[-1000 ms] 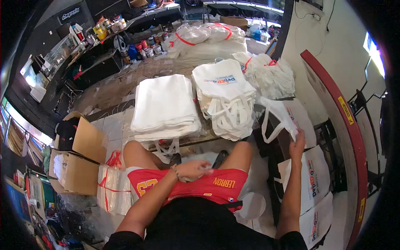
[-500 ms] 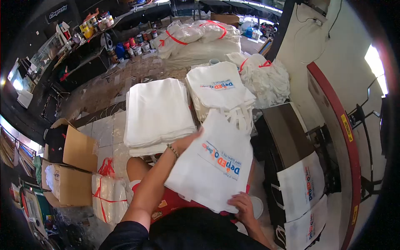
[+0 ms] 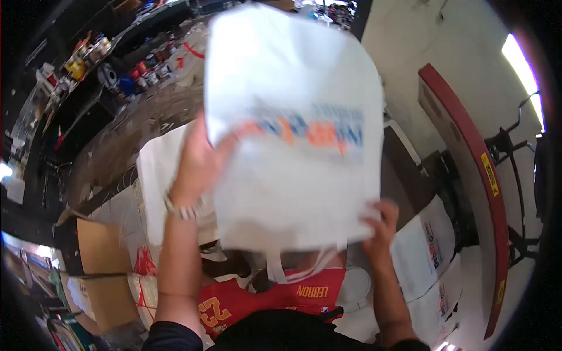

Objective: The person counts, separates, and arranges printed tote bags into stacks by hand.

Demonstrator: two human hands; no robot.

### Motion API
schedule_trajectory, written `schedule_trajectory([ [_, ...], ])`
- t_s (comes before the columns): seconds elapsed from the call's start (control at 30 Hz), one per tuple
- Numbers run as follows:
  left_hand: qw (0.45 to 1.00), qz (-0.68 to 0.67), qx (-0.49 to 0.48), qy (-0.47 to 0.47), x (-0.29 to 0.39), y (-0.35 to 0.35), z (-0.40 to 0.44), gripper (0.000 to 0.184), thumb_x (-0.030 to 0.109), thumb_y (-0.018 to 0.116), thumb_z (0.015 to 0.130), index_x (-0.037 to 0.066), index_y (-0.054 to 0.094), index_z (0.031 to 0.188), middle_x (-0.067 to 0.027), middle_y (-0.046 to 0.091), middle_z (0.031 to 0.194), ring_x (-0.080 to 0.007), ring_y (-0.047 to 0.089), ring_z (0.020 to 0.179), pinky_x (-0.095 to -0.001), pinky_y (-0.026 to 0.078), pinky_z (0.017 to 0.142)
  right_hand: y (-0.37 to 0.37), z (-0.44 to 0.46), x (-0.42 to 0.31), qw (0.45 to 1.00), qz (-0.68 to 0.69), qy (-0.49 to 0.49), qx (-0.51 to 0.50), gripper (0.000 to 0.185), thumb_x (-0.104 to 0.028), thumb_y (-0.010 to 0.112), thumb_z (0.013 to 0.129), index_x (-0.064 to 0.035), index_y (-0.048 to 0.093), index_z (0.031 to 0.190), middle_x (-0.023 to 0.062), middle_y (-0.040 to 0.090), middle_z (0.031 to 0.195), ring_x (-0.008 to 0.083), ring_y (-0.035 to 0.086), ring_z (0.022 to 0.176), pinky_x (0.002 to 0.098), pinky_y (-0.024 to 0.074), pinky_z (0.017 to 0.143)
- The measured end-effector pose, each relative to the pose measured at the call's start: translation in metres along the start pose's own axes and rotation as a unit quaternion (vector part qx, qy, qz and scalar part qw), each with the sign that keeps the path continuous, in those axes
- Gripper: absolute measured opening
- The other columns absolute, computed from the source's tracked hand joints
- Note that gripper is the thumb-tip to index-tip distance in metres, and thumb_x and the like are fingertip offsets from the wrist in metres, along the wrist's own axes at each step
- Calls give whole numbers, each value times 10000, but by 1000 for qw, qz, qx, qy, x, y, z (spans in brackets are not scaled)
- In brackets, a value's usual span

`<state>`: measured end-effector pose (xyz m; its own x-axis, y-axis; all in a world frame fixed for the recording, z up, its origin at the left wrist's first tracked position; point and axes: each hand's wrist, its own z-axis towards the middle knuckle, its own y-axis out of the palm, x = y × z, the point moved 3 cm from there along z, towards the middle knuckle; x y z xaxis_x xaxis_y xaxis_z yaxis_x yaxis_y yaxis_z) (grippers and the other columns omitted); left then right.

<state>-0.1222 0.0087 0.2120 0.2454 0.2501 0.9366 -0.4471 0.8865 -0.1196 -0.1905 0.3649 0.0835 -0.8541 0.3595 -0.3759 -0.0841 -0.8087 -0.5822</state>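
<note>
A white tote bag [image 3: 295,193] with blurred blue and orange lettering is held up in front of me. Its handles [image 3: 304,272] hang from the lower edge, towards my lap. My left hand [image 3: 202,158] grips the left side, thumb over the front face. At the lower right edge, my right hand [image 3: 380,228] pinches the fabric with its fingers bent. Partly hidden behind my left forearm and the bag lies a stack of plain white bags [image 3: 161,169]. The printed pile behind the raised bag is covered from view.
To the right, printed white bags [image 3: 418,251] lie on a dark surface beside a red-edged panel [image 3: 468,152]. Cardboard boxes [image 3: 105,245] and a red-tied bundle [image 3: 143,292] stand at the left. Paint containers [image 3: 152,73] are farther back. Red clothing [image 3: 275,292] covers my lap.
The tote bag has been raised from my lap and turned, so its handles now point down towards me. Both hands have moved up with it, and the view has shifted.
</note>
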Motion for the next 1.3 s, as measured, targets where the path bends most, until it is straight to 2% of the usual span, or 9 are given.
schedule_trajectory([
  [0.3,926,312,167,-131,-355,-70,136,605,194,813,765,-66,504,1214,-236,634,1194,-346,640,1078,-399,510,917,187,124,170,987,18,67,-144,499,76,650,637,-71,617,1112,152,600,1204,348,546,1166,447,447,965],
  [0.57,854,439,115,-255,-351,-32,113,744,249,801,769,-23,422,1348,-277,595,1225,-408,600,1134,-433,502,964,16,-26,166,875,-299,345,-158,1104,-548,821,629,-102,322,1506,168,359,1532,451,292,1408,622,249,1113],
  [0.63,791,575,150,-145,-296,-9,102,626,222,780,794,1,477,1296,-222,616,1143,-370,601,1101,-425,510,922,-13,-88,149,695,-373,550,-273,1144,-440,885,625,-148,253,1532,205,188,1602,471,164,1456,744,165,1074],
  [0.7,872,456,177,21,-233,27,81,477,160,749,814,21,546,1223,-193,607,1114,-326,592,1062,-425,505,873,-28,-106,123,666,-348,567,-338,995,-278,833,749,-125,233,1527,200,58,1631,468,75,1481,714,211,1092],
  [0.83,976,40,-167,-133,-191,188,-10,314,178,690,897,-9,611,1138,-14,640,893,-96,560,705,-261,476,626,-43,-182,147,800,-301,483,-192,776,-7,663,795,-84,322,1487,204,343,1516,377,448,1286,503,454,945],
  [0.93,853,28,-445,-273,-190,305,-60,1136,802,549,783,-116,361,1426,-304,491,1396,-371,481,1319,-399,370,1099,-52,-163,127,839,-41,537,-81,701,85,556,744,-48,421,1419,193,542,1324,299,614,1002,366,497,778],
  [1.0,860,-63,-368,-348,-179,360,-76,1187,810,556,773,-140,296,1435,-334,430,1430,-396,487,1309,-401,387,1091,-40,-134,91,865,-32,494,-76,593,67,489,752,-5,480,1340,203,586,1237,282,623,931,338,489,766],
  [1.13,903,87,-321,-272,-219,448,-91,1175,614,731,766,-114,140,1473,-347,494,1341,-432,540,1230,-430,443,1038,-81,-144,82,931,-119,343,46,492,-35,450,823,34,498,1307,231,576,1250,321,590,1057,363,437,957],
  [1.3,866,184,-354,-302,-202,464,-130,792,218,712,810,27,237,1415,-304,624,1101,-423,648,1018,-460,525,907,-240,-327,147,814,-353,444,126,592,-411,554,966,79,483,1289,282,494,1341,429,475,1257,510,368,1071],
])
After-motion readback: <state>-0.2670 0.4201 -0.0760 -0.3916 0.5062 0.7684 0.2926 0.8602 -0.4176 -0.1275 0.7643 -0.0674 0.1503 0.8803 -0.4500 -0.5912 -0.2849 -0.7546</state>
